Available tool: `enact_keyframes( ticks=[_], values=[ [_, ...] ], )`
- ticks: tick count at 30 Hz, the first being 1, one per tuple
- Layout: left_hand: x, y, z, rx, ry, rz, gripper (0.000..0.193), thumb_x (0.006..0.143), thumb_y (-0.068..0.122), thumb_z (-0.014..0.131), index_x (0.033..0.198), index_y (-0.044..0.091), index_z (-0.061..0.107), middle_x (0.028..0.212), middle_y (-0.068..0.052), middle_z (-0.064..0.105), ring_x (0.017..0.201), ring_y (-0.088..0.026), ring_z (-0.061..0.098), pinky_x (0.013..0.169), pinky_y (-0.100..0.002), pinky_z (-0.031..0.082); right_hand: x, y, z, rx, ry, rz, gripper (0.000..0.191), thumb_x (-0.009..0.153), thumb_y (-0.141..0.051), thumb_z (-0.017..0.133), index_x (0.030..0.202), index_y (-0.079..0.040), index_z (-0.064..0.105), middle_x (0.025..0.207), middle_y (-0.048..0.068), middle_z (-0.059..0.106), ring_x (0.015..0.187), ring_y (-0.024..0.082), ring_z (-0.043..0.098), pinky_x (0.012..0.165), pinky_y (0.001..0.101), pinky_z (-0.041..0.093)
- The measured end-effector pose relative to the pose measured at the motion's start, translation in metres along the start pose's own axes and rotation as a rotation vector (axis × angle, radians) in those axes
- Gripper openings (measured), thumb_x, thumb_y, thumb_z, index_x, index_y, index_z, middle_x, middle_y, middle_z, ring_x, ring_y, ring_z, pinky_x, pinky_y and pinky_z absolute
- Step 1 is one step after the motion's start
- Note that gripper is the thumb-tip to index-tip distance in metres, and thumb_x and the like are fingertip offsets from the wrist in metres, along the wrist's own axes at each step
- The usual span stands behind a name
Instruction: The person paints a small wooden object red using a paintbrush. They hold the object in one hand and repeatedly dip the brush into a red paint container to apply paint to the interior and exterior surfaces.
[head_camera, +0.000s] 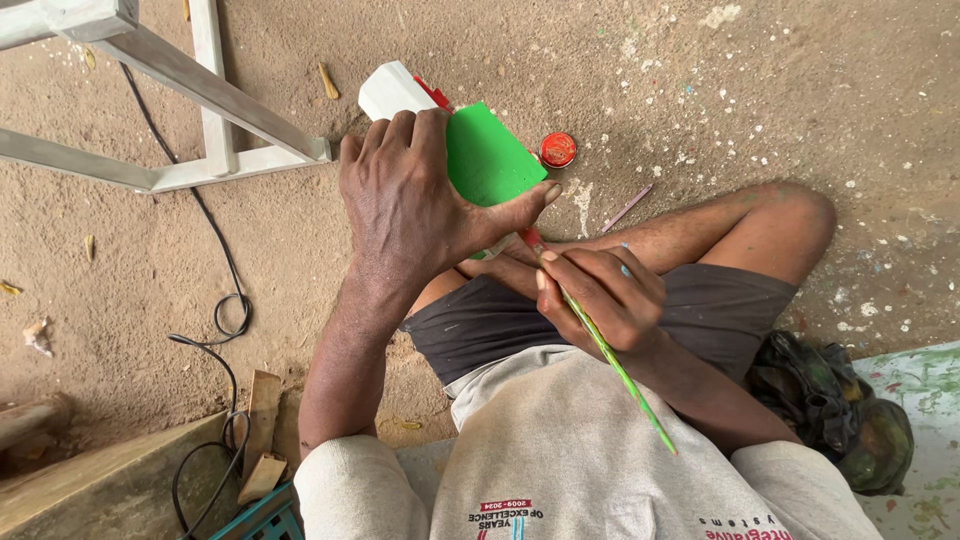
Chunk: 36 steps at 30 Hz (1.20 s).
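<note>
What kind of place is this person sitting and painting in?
Probably an informal workshop: a paint-spattered dirt floor, a white-painted wooden frame, and a small open pot of red paint.

Sandy dirt floor (700, 90) all round, flecked with pale paint spots. Far left, a whitewashed wooden frame (215, 90) stands on it, one bar slanting across. A black cable (225, 300) snakes from under the frame, loops, and runs to the near left edge beside some wood offcuts (262, 420). A small round red lid (558, 150) lies on the floor in the middle distance, a thin stick (627, 208) just right of it. Near right, a crumpled dark rag (835, 400) sits against a paint-smeared board (925, 390).
</note>
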<state>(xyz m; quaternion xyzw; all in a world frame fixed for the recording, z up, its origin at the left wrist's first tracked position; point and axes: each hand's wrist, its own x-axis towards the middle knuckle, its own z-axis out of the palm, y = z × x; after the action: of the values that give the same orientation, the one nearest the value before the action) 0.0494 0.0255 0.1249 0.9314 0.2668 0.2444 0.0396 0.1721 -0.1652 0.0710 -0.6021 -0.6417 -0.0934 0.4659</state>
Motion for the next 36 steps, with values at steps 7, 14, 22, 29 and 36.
enact_keyframes(
  ticks=[7, 14, 22, 29, 36],
  values=[
    [-0.001, -0.002, 0.001, 0.019, 0.059, 0.032, 0.088, 0.074, 0.083, 0.083, 0.099, 0.001, 0.067, 0.083, -0.015, 0.066, 0.079, -0.033, 0.067, 0.081, -0.047, 0.050, -0.003, -0.004, -0.003, -0.036, 0.050, -0.023, 0.028, 0.084, 0.000, 0.082, 0.109, 0.003, 0.072, 0.098, 0.011, 0.069, 0.079, 0.022, 0.069, 0.067, 0.0317, 0.057],
    [-0.002, -0.003, 0.001, -0.004, 0.013, -0.002, 0.088, 0.073, 0.083, 0.083, 0.095, 0.000, 0.067, 0.078, -0.015, 0.065, 0.072, -0.031, 0.066, 0.075, -0.047, 0.048, -0.003, -0.004, 0.003, -0.059, 0.016, -0.014, 0.026, 0.082, 0.000, 0.082, 0.107, 0.003, 0.072, 0.095, 0.010, 0.069, 0.077, 0.022, 0.068, 0.064, 0.0320, 0.055],
    [-0.001, -0.004, 0.003, 0.009, 0.041, 0.033, 0.084, 0.076, 0.081, 0.083, 0.100, 0.002, 0.068, 0.080, -0.013, 0.066, 0.079, -0.032, 0.068, 0.080, -0.046, 0.049, -0.002, -0.002, 0.004, -0.040, 0.001, -0.043, 0.029, 0.086, -0.001, 0.082, 0.112, 0.006, 0.071, 0.100, 0.011, 0.069, 0.082, 0.022, 0.069, 0.069, 0.0324, 0.057],
    [-0.002, -0.006, 0.002, -0.012, 0.012, -0.004, 0.087, 0.073, 0.083, 0.083, 0.093, 0.000, 0.067, 0.078, -0.015, 0.066, 0.074, -0.032, 0.068, 0.082, -0.050, 0.050, -0.008, -0.006, 0.000, -0.045, 0.026, -0.017, 0.026, 0.083, 0.001, 0.080, 0.107, 0.002, 0.071, 0.097, 0.009, 0.067, 0.080, 0.022, 0.069, 0.067, 0.0320, 0.056],
    [0.000, -0.005, 0.003, -0.002, 0.000, -0.011, 0.085, 0.073, 0.082, 0.083, 0.092, 0.001, 0.066, 0.075, -0.014, 0.066, 0.074, -0.032, 0.068, 0.083, -0.049, 0.050, -0.005, 0.000, 0.008, -0.052, 0.006, -0.042, 0.027, 0.084, 0.000, 0.081, 0.108, 0.006, 0.071, 0.100, 0.012, 0.069, 0.081, 0.022, 0.068, 0.067, 0.0318, 0.057]
  ],
)
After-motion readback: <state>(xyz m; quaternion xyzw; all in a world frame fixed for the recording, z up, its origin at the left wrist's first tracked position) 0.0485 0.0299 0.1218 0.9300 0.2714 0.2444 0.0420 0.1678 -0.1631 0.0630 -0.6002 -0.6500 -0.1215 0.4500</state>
